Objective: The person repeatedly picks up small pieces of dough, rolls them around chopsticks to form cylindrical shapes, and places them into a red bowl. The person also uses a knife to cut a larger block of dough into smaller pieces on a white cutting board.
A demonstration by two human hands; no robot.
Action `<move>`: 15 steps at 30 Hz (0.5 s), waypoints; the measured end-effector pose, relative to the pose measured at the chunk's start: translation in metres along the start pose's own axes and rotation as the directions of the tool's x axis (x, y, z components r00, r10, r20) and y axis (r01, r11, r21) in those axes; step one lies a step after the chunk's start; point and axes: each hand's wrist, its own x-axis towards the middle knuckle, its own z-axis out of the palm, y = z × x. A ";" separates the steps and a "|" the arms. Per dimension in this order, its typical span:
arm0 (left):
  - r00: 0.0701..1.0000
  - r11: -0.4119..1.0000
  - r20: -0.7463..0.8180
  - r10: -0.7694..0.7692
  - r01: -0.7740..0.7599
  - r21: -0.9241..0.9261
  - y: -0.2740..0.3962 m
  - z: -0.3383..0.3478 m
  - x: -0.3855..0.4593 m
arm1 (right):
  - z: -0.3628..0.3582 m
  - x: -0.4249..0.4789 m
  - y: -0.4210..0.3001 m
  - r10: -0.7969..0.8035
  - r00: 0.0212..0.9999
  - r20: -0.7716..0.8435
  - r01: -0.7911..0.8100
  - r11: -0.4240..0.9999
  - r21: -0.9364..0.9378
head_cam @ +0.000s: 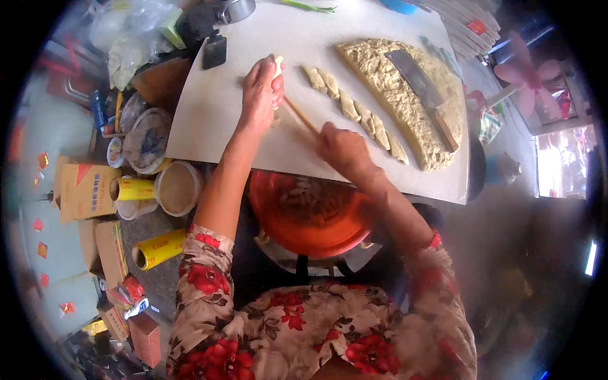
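My left hand [261, 95] is closed around a piece of pale dough [278, 60], whose tip pokes out above the fist. A thin wooden stick [301, 115] runs from the underside of that fist to my right hand [346, 149], which grips its other end. How far the stick enters the dough is hidden by the fingers. Beside my hands, a row of cut dough pieces [351, 108] lies slantwise on the pale board [304, 156]. Farther right rests a large slab of dough [394, 104], with a cleaver [418, 80] lying flat on top.
Below the board's front edge sits an orange basin [327, 237] holding several pieces, indistinct in the shade. Rolls of yellow-wrapped film [159, 249], a white tub [178, 190] and a cardboard box [88, 192] crowd the left. A pink fan [529, 78] stands at the right.
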 end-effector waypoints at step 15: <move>0.869 0.963 0.416 -0.268 0.258 0.082 -0.028 0.057 -0.028 | -0.071 0.006 0.018 0.050 0.984 -0.172 0.109 0.595 0.796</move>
